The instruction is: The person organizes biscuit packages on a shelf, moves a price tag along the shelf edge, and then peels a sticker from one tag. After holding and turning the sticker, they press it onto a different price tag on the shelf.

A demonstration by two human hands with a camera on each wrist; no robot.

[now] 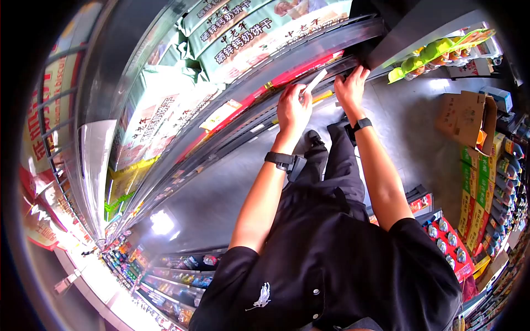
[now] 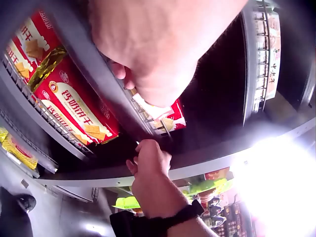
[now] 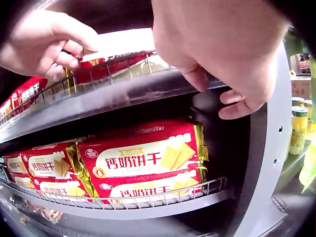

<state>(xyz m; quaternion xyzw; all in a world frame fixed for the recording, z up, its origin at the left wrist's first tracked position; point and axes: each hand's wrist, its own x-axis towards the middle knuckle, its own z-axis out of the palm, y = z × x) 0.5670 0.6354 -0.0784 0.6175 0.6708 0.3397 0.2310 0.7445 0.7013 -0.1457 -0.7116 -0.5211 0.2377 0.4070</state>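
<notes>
My left hand point(image 1: 293, 113) pinches a flat white strip point(image 1: 316, 81) above the shelf's front edge. In the right wrist view, the left hand point(image 3: 47, 47) has its thumb on one end of the strip point(image 3: 123, 42), which lies before red packets behind a wire rail. My right hand point(image 1: 352, 92) is at the shelf's end, beside the strip's far end. Seen from the right wrist, the right hand point(image 3: 217, 54) has loosely bent fingers near the shelf edge point(image 3: 113, 101), and no held object shows. Whether it touches the edge is unclear.
Red biscuit packets point(image 3: 143, 160) fill the shelf below, behind a wire rail. Pale green packs point(image 1: 237, 41) stand on an upper shelf. A grey upright point(image 3: 264, 148) closes the shelf's right end. Across the floor stands an open cardboard box point(image 1: 466, 118).
</notes>
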